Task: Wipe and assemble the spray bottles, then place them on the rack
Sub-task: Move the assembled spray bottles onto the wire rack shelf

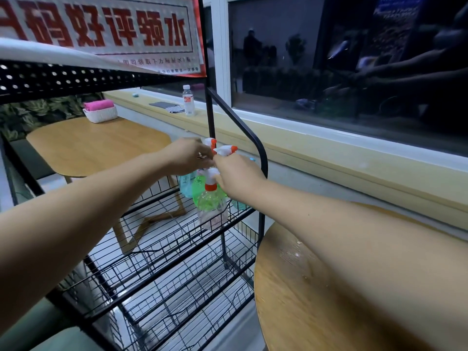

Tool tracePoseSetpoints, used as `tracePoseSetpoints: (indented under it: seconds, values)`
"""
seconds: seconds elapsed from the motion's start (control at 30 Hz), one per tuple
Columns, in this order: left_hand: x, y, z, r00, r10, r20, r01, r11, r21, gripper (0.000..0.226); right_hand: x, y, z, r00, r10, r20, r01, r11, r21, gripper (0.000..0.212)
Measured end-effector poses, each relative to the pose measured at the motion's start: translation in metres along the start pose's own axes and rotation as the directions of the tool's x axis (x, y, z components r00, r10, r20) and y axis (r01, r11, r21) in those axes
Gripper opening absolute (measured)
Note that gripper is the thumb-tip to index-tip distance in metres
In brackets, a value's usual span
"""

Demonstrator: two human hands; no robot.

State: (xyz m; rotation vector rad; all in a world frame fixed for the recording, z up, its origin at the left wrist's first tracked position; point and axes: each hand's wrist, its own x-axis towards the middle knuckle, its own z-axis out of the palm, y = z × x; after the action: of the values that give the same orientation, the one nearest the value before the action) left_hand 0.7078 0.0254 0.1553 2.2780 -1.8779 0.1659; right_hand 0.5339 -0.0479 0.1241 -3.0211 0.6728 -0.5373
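- Spray bottles [210, 198] stand bunched at the right end of the rack's [263, 158] upper wire shelf, tight against the right front post. All are upright, long axes vertical.
- Clear bottle [212, 211] is frontmost, at the shelf's front edge. Green bottle [198, 188] touches it from behind; a teal bottle [185, 184] stands further back-left.
- Left hand [187, 158] comes in from the left, above the cluster. Fingers curled under the rear sprayer head [210, 143]; reads as a pinch on it.
- Right hand [238, 178] comes in from the right, back of hand to the camera, with a second sprayer head [226, 149] poking up past its knuckles. Fingers hidden, so cannot tell whether it grips or only rests there.
- Key relation: bottles lie straight below both hands, and the heads sit level with the fingertips. Right hand is nearer the clear bottle; left is nearer the back pair.
- Judgement: placing step, nearly done. Any next move wants a straight vertical lift or release; a sideways nudge could topple the crowded neighbours.
- Round table [329, 300] at lower right, drops of water on top.
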Motion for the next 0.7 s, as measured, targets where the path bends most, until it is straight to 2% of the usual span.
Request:
tracePoseSetpoints:
  seconds: [0.1, 0.23, 0.37, 0.53, 0.7]
  values:
    - [-0.002, 0.001, -0.001, 0.999, 0.008, -0.036, -0.008, 1.0, -0.006, 0.022, 0.005, 0.004, 0.0, 1.0, 0.023, -0.006, -0.023, 0.999, -0.028, 0.023]
    - [-0.003, 0.002, -0.001, 0.998, -0.012, -0.057, 0.012, 1.0, 0.001, 0.018, 0.006, -0.001, -0.007, 0.999, 0.048, 0.023, -0.046, 0.996, -0.075, 0.043]
    - [-0.006, 0.004, 0.001, 0.998, -0.048, -0.045, 0.045, 0.997, -0.062, 0.02, 0.003, 0.003, -0.003, 0.996, 0.079, 0.032, -0.075, 0.992, -0.105, 0.033]
    - [-0.011, 0.012, -0.002, 0.997, -0.063, -0.039, 0.059, 0.993, -0.107, 0.03, -0.007, 0.012, -0.003, 0.995, 0.092, 0.036, -0.091, 0.995, -0.032, 0.039]
    - [-0.015, 0.043, -0.015, 0.988, -0.031, -0.148, 0.014, 0.993, -0.12, 0.03, -0.035, 0.022, -0.028, 0.999, 0.052, -0.016, -0.051, 0.998, 0.046, 0.044]
